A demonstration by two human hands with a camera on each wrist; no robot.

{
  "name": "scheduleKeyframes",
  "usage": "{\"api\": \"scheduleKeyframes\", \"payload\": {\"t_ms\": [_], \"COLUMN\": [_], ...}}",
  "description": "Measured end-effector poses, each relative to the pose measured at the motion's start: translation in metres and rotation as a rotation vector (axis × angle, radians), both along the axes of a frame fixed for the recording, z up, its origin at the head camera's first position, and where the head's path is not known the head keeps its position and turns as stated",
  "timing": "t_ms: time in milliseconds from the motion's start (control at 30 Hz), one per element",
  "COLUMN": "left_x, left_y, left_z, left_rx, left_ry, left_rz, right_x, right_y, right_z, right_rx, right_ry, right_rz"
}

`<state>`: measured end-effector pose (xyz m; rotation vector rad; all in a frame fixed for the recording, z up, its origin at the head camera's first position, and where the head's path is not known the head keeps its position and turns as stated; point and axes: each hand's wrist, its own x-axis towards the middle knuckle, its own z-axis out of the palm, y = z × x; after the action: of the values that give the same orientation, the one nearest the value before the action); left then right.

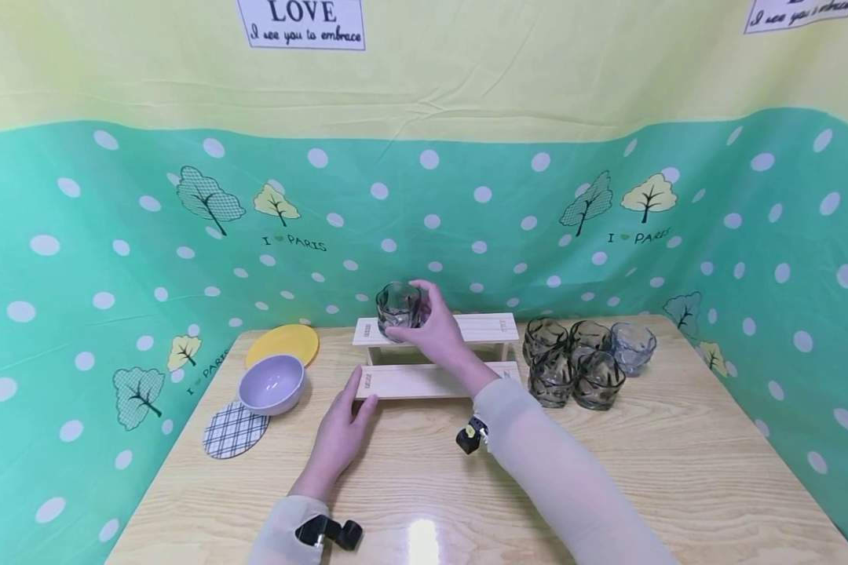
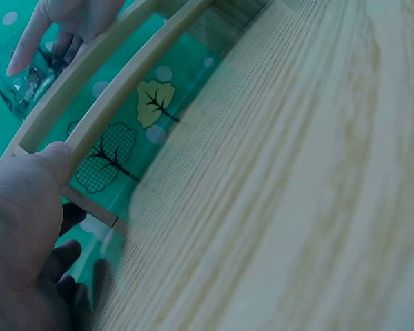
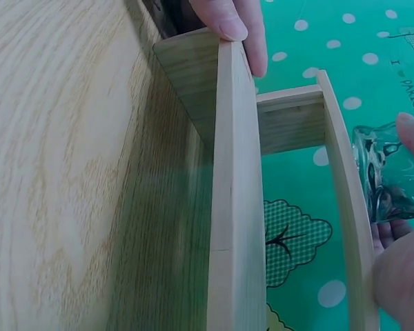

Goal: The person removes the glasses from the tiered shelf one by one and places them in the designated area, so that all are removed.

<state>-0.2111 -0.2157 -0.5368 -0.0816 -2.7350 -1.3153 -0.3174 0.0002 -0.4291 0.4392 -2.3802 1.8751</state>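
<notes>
A two-tier wooden shelf (image 1: 415, 381) stands at the back of the table. My right hand (image 1: 438, 333) grips a dark, clear glass (image 1: 399, 306) with a wavy wall, thumb and fingers on either side. This glass is upright at the left end of the upper tier, its base right at the board. With my left hand (image 1: 342, 428) I hold the left end of the lower tier, the thumb on its front edge in the left wrist view. The right wrist view shows the glass (image 3: 390, 169) beside the upper board.
Several dark glasses (image 1: 597, 380) and a bluish glass (image 1: 632, 347) are grouped right of the shelf. To the left lie a yellow plate (image 1: 290, 341), a lavender bowl (image 1: 272, 384) and a checked round mat (image 1: 233, 431). A patterned cloth (image 1: 466, 227) hangs behind the table (image 1: 424, 471).
</notes>
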Motion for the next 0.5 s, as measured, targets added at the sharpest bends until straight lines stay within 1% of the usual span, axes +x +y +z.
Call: {"api": "scheduleKeyframes", "payload": {"t_ms": [200,367,500], "left_x": [-0.0002,-0.0003,-0.0004], "left_y": [-0.0008,-0.0006,-0.0004], "left_z": [-0.0001,0.0005,0.0010], "left_rx": [-0.004,-0.001,0.000], "left_ry": [0.005,0.003,-0.001], "left_rz": [-0.002,0.000,-0.001], "right_x": [-0.0002,0.0005,0.0044], "right_y": [0.0015,0.0030,0.0047], "right_z": [-0.0007,0.0021,0.0063], "right_rx": [-0.057,-0.109,-0.102], "right_ry": [0.002,-0.004,-0.019], "right_rz": [0.032,0.051,0.035]}}
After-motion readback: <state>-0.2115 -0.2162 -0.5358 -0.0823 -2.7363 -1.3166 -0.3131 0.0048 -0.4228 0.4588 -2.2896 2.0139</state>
